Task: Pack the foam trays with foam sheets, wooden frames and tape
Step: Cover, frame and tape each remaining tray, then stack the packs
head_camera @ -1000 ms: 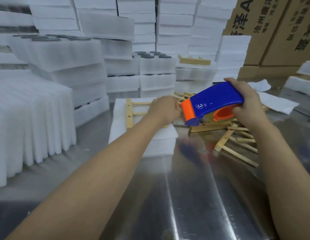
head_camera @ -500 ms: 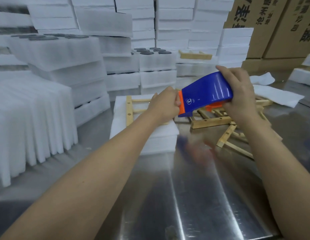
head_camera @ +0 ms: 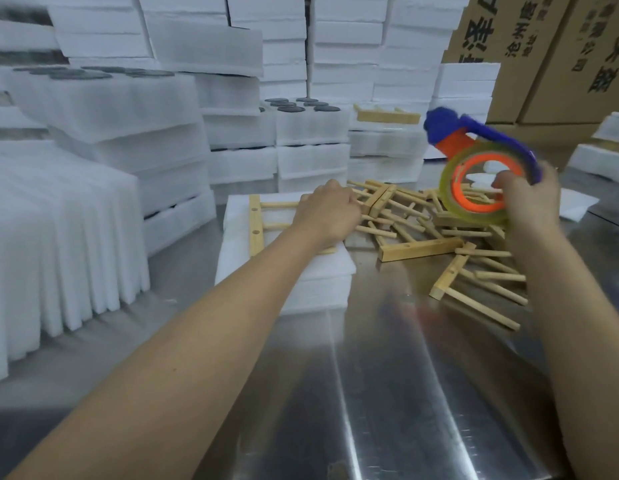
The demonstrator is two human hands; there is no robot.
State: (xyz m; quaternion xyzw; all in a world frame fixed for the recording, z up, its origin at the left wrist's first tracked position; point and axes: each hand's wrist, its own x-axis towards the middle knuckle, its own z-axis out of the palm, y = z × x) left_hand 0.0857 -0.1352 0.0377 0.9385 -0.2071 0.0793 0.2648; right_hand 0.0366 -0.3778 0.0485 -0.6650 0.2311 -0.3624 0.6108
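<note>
Here, glossy round tape (head_camera: 472, 217), pale wooden frames (head_camera: 418, 249).

Bare metal table (head_camera: 387, 393) front, foam stacks (head_camera: 128, 133) behind

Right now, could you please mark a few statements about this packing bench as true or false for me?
1. The right hand holds the tape dispenser above the metal table. True.
2. The left hand is raised in the air. False: it rests on the wooden frame atop the foam tray.
3. Loose wooden frames lie piled on the metal table. True.
4. The tape dispenser is green. False: it is blue and orange.
</note>
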